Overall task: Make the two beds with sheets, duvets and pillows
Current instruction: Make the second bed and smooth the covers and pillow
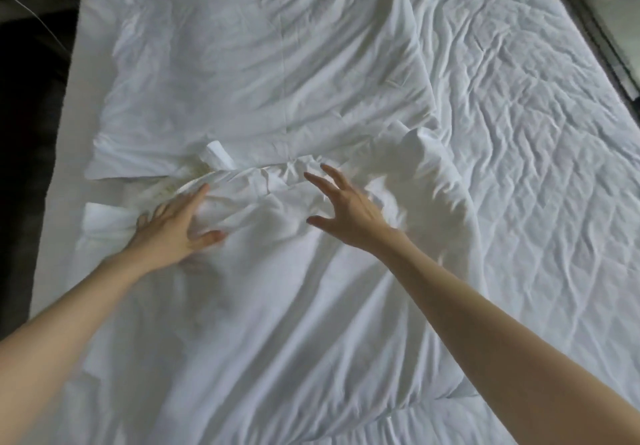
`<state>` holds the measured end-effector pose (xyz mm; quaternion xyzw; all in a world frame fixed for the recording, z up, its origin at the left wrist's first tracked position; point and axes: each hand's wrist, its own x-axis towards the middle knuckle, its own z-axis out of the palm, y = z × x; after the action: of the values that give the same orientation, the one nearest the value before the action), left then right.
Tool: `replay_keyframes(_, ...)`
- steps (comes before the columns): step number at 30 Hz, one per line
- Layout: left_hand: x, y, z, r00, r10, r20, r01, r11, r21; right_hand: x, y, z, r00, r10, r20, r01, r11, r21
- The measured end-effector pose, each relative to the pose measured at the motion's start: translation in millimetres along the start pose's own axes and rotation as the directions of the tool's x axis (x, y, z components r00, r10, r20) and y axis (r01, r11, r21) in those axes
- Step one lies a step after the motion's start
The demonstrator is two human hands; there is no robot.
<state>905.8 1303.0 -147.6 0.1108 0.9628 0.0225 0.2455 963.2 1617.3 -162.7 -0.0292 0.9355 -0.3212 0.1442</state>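
Dark floor [20, 140] at left — a thin pale cord [33, 12] (upper corner) crosses it.

Dim, cool daylight, soft shadows in creases, motion blur, wide-angle edge bending

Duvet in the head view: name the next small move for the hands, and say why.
Probably lower the right hand onto the bunched ridge of the duvet and sweep it flat. The left hand presses flat on the crumpled cloth beside it, while the right is spread open over the ridge, holding nothing.
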Motion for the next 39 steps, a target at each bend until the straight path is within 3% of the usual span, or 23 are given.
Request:
replay_keyframes(4,-5,-43,-8,0.989,0.051,0.14,-0.062,0.995,0.076,26,-45,33,0.97,-0.058,0.237,0.027,0.991,0.134)
replay_keyframes(8,-9,-76,5,0.973,0.201,0.115,-0.211,0.974,0.082,34,-64,67,0.942,0.03,0.335,-0.041,0.999,0.027)
replay_keyframes(11,-16,-98,21,0.988,0.144,0.054,-0.142,0.989,-0.032,27,-73,78,0.962,0.105,0.251,-0.104,0.994,-0.017)
replay_keyframes(15,-14,-127,29,0.989,0.112,0.091,-0.116,0.993,0.036,6,-91,68,0.996,0.082,0.041,-0.073,0.977,-0.198)
replay_keyframes(18,-1,-140,24,0.977,0.185,0.109,-0.198,0.971,0.13,-4,-109,52,0.996,-0.01,-0.087,0.0,0.993,-0.122)
replay_keyframes(23,24,-150,18,0.933,0.345,0.1,-0.356,0.926,0.126,-14,-140,32,0.966,-0.136,-0.221,0.115,0.988,-0.107)
replay_keyframes(26,26,-153,12,0.94,0.298,0.165,-0.318,0.942,0.105,-24,-152,24,0.954,-0.107,-0.28,0.089,0.993,-0.076)
replay_keyframes(29,28,-161,7,0.958,0.227,0.174,-0.267,0.929,0.258,-31,-156,19,0.953,-0.055,-0.296,0.046,0.998,-0.037)
replay_keyframes(31,26,-161,8,0.968,0.232,0.099,-0.25,0.926,0.283,-28,-157,23,0.954,0.026,-0.298,-0.041,0.998,-0.044)
replay_keyframes(34,14,-167,-2,0.966,0.197,-0.17,-0.153,0.959,0.24,-21,-155,37,0.92,0.164,-0.356,-0.233,0.959,-0.161)
replay_keyframes(37,4,-199,-35,0.883,0.046,-0.467,-0.065,0.998,-0.025,-16,-161,37,0.841,0.198,-0.503,-0.315,0.936,-0.158)
replay_keyframes(39,4,-211,-62,0.835,-0.058,-0.547,-0.028,0.989,-0.147,-3,-172,25,0.768,0.176,-0.616,-0.315,0.941,-0.124)
